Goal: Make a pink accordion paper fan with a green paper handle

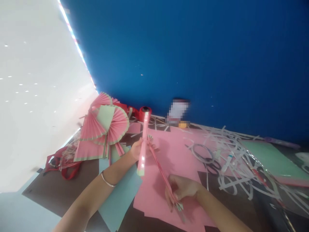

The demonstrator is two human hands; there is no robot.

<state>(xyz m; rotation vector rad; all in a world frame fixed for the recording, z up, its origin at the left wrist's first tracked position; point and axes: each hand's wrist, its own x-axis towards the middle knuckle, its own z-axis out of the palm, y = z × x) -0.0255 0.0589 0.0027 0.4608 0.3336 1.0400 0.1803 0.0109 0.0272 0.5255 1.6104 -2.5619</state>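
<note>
My left hand is closed around a folded pink paper strip with a pale green lower end, which stands nearly upright. Its fingers are mostly hidden behind the strip. A second pleated pink paper piece slants down from beside that hand to my right hand, whose fingers are closed on its lower, green-tipped end. Both hands are above pink paper sheets on a dark table. To the left lie finished-looking pink pleated fans with green edges.
White paper strips are heaped on the right, with scissors and a glue tube among them. Light green sheets lie farther right. Red tape sits by the blue wall. A blue sheet is under my left forearm.
</note>
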